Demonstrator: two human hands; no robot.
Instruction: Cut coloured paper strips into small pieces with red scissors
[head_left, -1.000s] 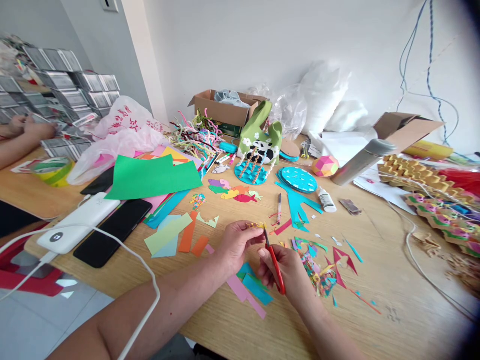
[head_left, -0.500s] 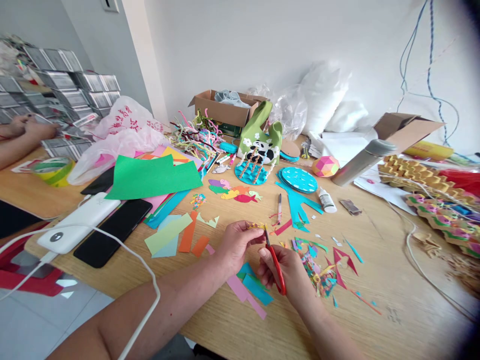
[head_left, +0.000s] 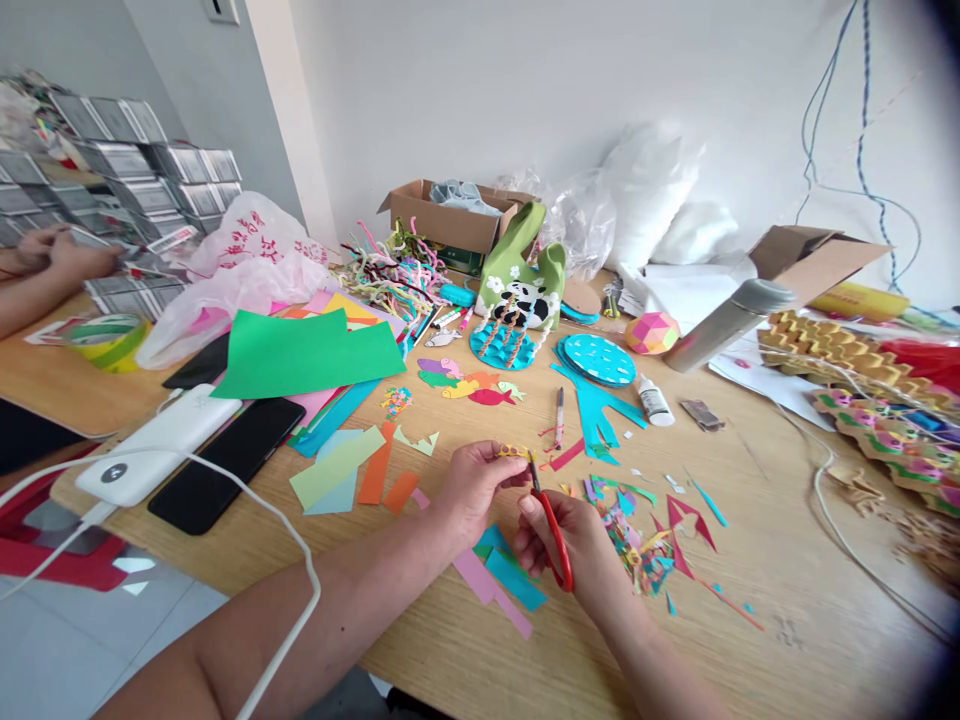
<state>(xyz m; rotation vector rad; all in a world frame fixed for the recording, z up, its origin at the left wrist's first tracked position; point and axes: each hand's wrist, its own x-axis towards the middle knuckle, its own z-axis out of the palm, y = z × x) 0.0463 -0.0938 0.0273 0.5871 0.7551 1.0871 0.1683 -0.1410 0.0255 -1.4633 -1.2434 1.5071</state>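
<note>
A small yellow paper piece (head_left: 514, 451) is pinched in the left hand (head_left: 478, 490), in front of the green panda-print bag (head_left: 517, 258); the right hand (head_left: 581, 535) grips red-handled scissors (head_left: 556, 530), blades at the paper. Behind the bag, leftward, an open brown cardboard box (head_left: 427, 222) holds pale grey-blue material (head_left: 461, 195).

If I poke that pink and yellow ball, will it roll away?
Probably just a little: the ball is roundish, but its flat faces might stop it. The silver bottle just right of it could block it.
</note>
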